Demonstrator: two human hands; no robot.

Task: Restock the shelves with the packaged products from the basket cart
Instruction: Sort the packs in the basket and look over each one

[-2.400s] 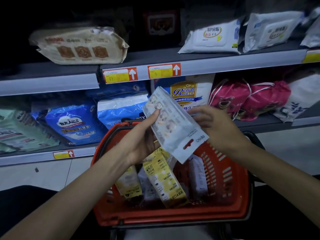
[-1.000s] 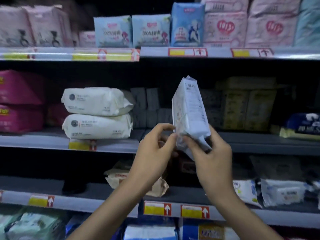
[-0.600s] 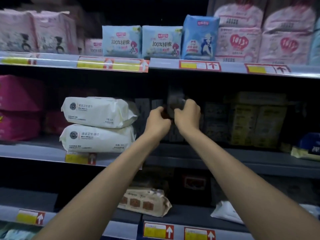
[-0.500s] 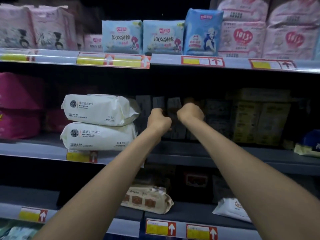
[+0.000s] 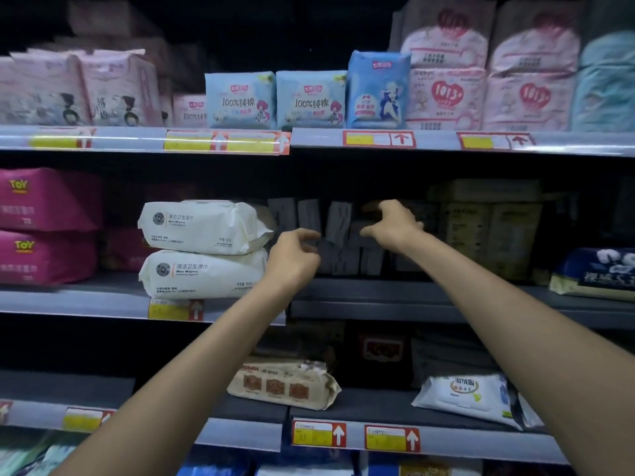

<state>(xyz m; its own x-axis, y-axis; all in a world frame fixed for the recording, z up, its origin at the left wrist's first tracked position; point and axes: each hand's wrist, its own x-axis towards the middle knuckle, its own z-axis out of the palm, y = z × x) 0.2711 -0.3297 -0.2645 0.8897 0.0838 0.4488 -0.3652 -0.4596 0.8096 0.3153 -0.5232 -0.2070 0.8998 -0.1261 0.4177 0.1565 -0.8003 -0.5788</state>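
Head cam: both arms up at the mid shelf, centre frame. Left hand loosely curled, holding nothing, just in front of the row of dim grey packs. Right hand has fingers & thumb apart by the row's top, right of centre, gripping nothing I can see. Looks like one pack's placed. Basket cart's out of frame, so what's left: can't tell.

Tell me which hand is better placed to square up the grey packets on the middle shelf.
Probably the right hand: it reaches deeper, fingers spread beside the grey packets. The left hand sits lower, loosely curled, in front of them.
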